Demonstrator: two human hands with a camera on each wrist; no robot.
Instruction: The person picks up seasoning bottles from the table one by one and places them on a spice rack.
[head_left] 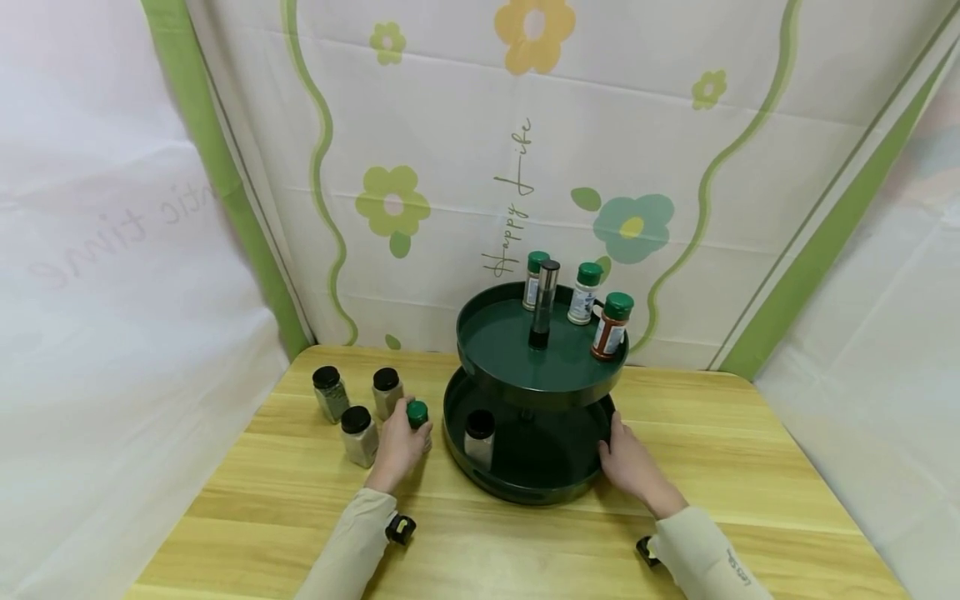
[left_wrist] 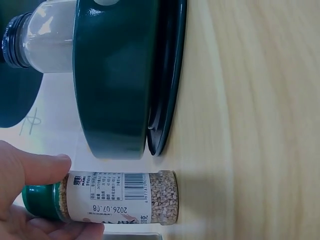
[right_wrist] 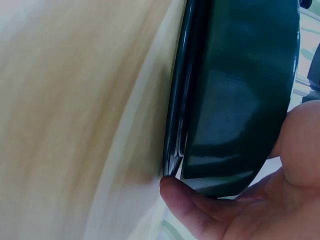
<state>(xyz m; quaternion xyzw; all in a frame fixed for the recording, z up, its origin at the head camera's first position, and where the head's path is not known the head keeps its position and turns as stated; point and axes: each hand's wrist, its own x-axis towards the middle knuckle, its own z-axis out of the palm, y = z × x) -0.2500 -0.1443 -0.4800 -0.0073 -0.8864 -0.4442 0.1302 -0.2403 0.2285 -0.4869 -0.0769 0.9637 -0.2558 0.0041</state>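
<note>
A green-capped bottle (head_left: 417,413) of pale granules is gripped by my left hand (head_left: 399,447), left of the round two-tier dark green tray (head_left: 536,492). In the left wrist view, thumb and fingers hold the bottle (left_wrist: 110,197) near its cap, its label facing the camera. My right hand (head_left: 636,468) touches the lower tier's right rim; in the right wrist view the fingers of that hand (right_wrist: 250,210) rest at the edge of the tray (right_wrist: 235,110). A black-capped jar (head_left: 479,440) stands on the lower tier.
Three black-capped jars, one greenish (head_left: 332,395) and two pale (head_left: 360,437), (head_left: 386,392), stand left on the wooden table (head_left: 247,492). On the upper tier are three green-capped bottles (head_left: 611,327) around a central post (head_left: 544,304). A printed curtain (head_left: 465,150) hangs behind.
</note>
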